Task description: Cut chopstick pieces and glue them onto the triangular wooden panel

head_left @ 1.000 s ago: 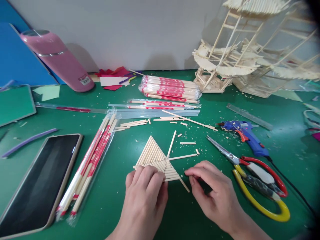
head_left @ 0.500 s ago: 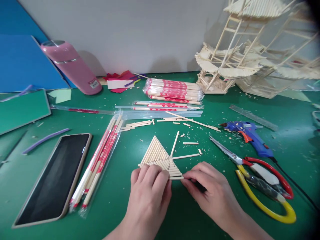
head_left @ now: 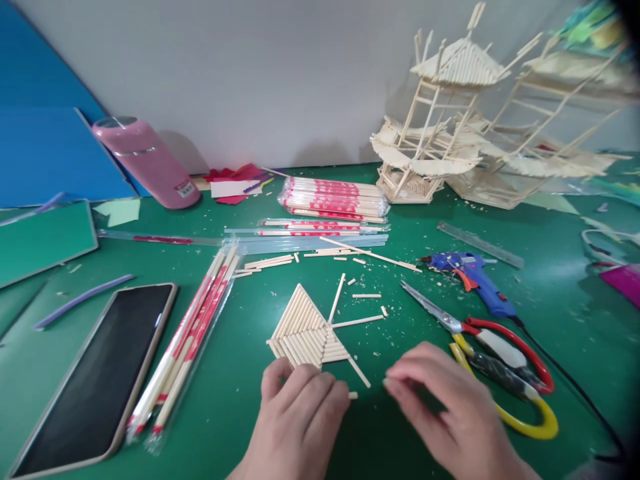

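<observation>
A flat triangular panel of glued wooden sticks lies on the green mat. My left hand rests on the mat just below it, fingers bent down, fingertips at the panel's lower edge, nothing held. My right hand is blurred to the right, thumb and fingers drawn together near the mat; whether it pinches anything is unclear. A thin loose stick slants off the panel's right corner, and a tiny stick piece lies between my hands.
Scissors with red and yellow handles and a blue glue gun lie right of my hands. A phone, wrapped chopsticks, a chopstick pack, a pink bottle, a ruler and stick-built towers surround the spot.
Both hands have drawn back toward me off the panel. The long stick now lies free at the panel's right corner. The camera view tilted upward.
</observation>
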`<state>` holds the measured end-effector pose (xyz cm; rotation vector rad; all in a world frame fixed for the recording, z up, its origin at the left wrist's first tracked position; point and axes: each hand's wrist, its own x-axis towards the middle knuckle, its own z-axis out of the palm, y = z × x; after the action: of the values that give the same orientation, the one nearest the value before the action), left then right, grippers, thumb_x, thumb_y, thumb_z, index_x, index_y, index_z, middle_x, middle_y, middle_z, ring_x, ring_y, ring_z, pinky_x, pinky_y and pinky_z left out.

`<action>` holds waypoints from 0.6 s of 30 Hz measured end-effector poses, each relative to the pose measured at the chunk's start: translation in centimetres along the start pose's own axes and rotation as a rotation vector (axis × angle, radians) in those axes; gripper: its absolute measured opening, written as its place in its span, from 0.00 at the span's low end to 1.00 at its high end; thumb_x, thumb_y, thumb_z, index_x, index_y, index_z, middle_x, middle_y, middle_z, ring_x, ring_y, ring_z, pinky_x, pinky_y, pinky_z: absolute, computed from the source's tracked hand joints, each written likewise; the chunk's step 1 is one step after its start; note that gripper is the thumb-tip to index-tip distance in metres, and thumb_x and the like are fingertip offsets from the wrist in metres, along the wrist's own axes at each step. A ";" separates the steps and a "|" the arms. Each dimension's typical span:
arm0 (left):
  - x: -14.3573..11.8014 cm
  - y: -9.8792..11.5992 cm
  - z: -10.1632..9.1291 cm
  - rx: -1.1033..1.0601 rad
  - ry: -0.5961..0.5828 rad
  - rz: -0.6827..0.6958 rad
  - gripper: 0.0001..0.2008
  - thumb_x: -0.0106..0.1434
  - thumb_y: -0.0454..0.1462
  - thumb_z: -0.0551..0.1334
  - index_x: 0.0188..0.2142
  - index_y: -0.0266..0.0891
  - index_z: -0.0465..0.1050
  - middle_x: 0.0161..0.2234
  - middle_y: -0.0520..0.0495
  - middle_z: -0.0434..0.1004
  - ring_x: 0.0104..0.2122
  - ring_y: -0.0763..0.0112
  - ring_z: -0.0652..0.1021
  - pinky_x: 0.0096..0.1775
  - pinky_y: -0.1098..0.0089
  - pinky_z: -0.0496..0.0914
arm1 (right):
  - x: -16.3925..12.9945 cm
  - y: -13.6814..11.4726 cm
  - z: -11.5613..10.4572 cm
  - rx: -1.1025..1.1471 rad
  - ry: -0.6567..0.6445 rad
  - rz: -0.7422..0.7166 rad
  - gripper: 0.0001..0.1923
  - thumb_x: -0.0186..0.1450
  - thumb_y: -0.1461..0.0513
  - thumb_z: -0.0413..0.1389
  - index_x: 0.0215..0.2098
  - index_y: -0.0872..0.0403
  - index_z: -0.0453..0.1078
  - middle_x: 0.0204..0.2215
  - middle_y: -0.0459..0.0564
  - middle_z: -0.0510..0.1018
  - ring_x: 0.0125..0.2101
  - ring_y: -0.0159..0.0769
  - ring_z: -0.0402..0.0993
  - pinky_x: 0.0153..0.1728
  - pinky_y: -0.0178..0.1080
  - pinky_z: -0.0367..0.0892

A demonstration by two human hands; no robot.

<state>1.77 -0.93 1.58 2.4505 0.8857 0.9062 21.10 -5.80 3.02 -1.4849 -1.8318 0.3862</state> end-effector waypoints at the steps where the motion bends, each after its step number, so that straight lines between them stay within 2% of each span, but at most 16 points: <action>1: 0.0 0.0 -0.3 -0.049 -0.015 -0.009 0.09 0.62 0.29 0.52 0.39 0.40 0.67 0.29 0.50 0.75 0.28 0.71 0.71 0.39 0.63 0.59 | -0.6 0.6 -0.9 -0.067 0.067 0.036 0.06 0.60 0.68 0.52 0.34 0.54 0.65 0.28 0.47 0.71 0.29 0.31 0.68 0.29 0.34 0.65; 2: 0.0 0.0 -0.5 -0.084 -0.019 -0.022 0.10 0.62 0.28 0.51 0.39 0.39 0.66 0.29 0.50 0.75 0.27 0.71 0.71 0.39 0.63 0.60 | -1.3 1.4 -1.9 -0.172 0.137 0.080 0.05 0.60 0.67 0.52 0.36 0.53 0.65 0.31 0.49 0.71 0.32 0.33 0.69 0.32 0.35 0.66; 4: 0.0 0.0 -1.0 -0.141 -0.015 -0.052 0.11 0.61 0.26 0.50 0.40 0.39 0.65 0.28 0.49 0.73 0.27 0.71 0.72 0.38 0.65 0.63 | -3.1 3.0 -3.8 -0.364 0.219 0.203 0.12 0.59 0.62 0.53 0.42 0.53 0.65 0.38 0.53 0.70 0.38 0.39 0.69 0.37 0.40 0.66; 5: 0.0 0.0 -1.2 -0.169 -0.018 -0.077 0.11 0.61 0.26 0.50 0.40 0.40 0.64 0.28 0.49 0.73 0.28 0.72 0.72 0.37 0.67 0.65 | -4.0 3.9 -4.7 -0.416 0.184 0.274 0.16 0.59 0.59 0.53 0.46 0.53 0.63 0.42 0.55 0.68 0.41 0.43 0.68 0.39 0.44 0.66; 7: 0.1 -0.1 -1.4 -0.233 -0.020 -0.154 0.10 0.61 0.27 0.52 0.39 0.41 0.64 0.28 0.50 0.72 0.27 0.73 0.72 0.32 0.72 0.66 | -5.8 5.4 -5.8 -0.482 0.140 0.329 0.22 0.58 0.58 0.52 0.51 0.52 0.60 0.45 0.57 0.66 0.44 0.50 0.66 0.42 0.51 0.63; 9: 0.4 -0.1 -1.7 -0.312 -0.029 -0.284 0.06 0.62 0.30 0.52 0.36 0.41 0.65 0.26 0.52 0.71 0.25 0.75 0.72 0.27 0.75 0.66 | -7.0 6.5 -6.4 -0.506 0.076 0.348 0.28 0.56 0.61 0.54 0.54 0.50 0.55 0.47 0.60 0.65 0.46 0.54 0.65 0.43 0.53 0.63; 11: 0.9 0.0 -1.9 -0.419 -0.043 -0.458 0.04 0.63 0.34 0.53 0.34 0.41 0.65 0.24 0.53 0.70 0.23 0.76 0.70 0.25 0.76 0.64 | -7.4 7.4 -6.7 -0.528 0.028 0.366 0.32 0.53 0.63 0.56 0.55 0.48 0.53 0.46 0.62 0.66 0.44 0.56 0.67 0.39 0.52 0.65; 14: 1.8 0.7 -1.9 -0.652 -0.060 -0.703 0.08 0.64 0.39 0.52 0.32 0.39 0.66 0.22 0.53 0.69 0.20 0.78 0.66 0.22 0.76 0.61 | -7.1 8.5 -7.1 -0.553 -0.050 0.452 0.31 0.51 0.63 0.58 0.52 0.48 0.55 0.39 0.61 0.71 0.37 0.54 0.71 0.31 0.50 0.67; 18: 2.7 2.0 -1.6 -0.945 -0.060 -0.848 0.10 0.63 0.43 0.54 0.32 0.38 0.66 0.22 0.53 0.69 0.18 0.81 0.63 0.21 0.77 0.57 | -6.2 9.1 -8.1 -0.508 -0.110 0.557 0.24 0.49 0.62 0.59 0.45 0.47 0.61 0.38 0.57 0.74 0.33 0.49 0.74 0.26 0.45 0.68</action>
<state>3.17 -0.32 5.00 1.1292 1.0150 0.6720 33.65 -10.72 0.55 -2.3784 -1.6437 0.2744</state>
